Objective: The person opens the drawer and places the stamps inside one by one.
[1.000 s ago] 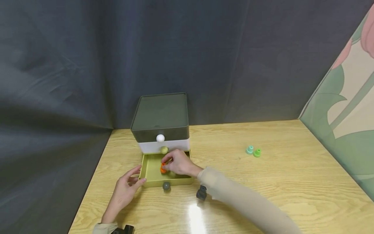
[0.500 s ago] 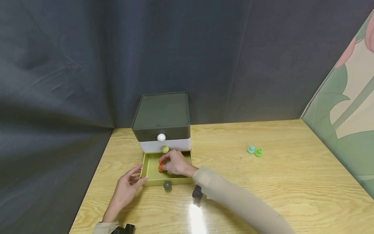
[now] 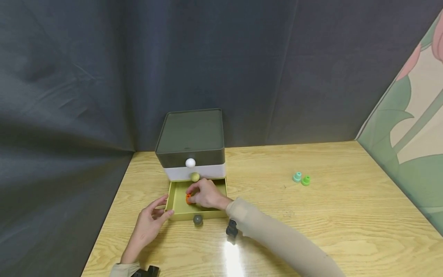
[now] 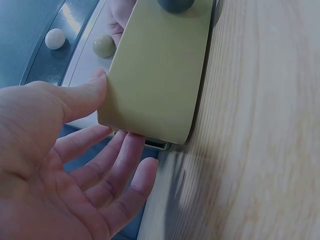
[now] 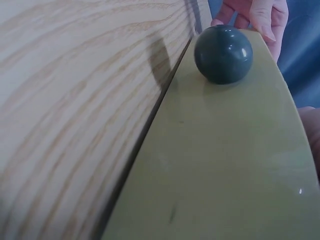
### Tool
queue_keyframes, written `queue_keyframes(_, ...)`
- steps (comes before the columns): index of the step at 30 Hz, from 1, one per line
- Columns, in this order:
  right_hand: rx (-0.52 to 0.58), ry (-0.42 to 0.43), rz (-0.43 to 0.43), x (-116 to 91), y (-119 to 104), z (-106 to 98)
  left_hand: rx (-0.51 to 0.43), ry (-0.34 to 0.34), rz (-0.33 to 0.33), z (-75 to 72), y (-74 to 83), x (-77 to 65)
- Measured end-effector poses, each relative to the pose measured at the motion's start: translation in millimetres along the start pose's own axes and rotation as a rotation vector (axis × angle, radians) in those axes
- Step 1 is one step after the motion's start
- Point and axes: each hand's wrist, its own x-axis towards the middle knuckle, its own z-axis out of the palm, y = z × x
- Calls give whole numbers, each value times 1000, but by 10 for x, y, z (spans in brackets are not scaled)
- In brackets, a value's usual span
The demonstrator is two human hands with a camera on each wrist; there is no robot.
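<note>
A green drawer (image 3: pixel 180 188) with a dark round knob (image 3: pixel 197 219) stands pulled out at the bottom of a small drawer cabinet (image 3: pixel 195 132). My left hand (image 3: pixel 147 227) holds its front left corner: in the left wrist view the thumb rests at the top rim and some fingertips touch the side wall. Inside the drawer, my right hand (image 3: pixel 206 194) pinches a small orange stepped peg (image 3: pixel 188 199) close over the drawer floor. The fingers hide part of the peg. In the right wrist view the drawer front (image 5: pixel 215 150) fills much of the picture.
On the wooden table (image 3: pixel 332 223), to the right, stand a teal stepped peg (image 3: pixel 297 177) and a green one (image 3: pixel 306 181). Above the open drawer are a white knob (image 3: pixel 190 162) and a green knob (image 3: pixel 195 177). A dark curtain (image 3: pixel 242 69) hangs behind the cabinet.
My right hand has shifted a little to the left inside the drawer, with the orange peg between its fingers. The left hand stays at the drawer's corner.
</note>
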Motion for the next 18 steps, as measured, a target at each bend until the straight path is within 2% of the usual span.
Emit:
queue_keyframes(6, 49, 2, 3, -72, -12, -74, 5, -2, 1, -5, 3, 9)
queue_keyframes(12, 161, 4, -80, -308, -30, -311, -2, 10, -5, -22, -21, -19)
queue_keyframes(15, 197, 43, -110, -426, -5, -478, 5, 32, -10, -54, -31, -43)
queue_keyframes(18, 235, 111, -99, -548, 64, -662, 12, 44, -15, -79, -35, -58)
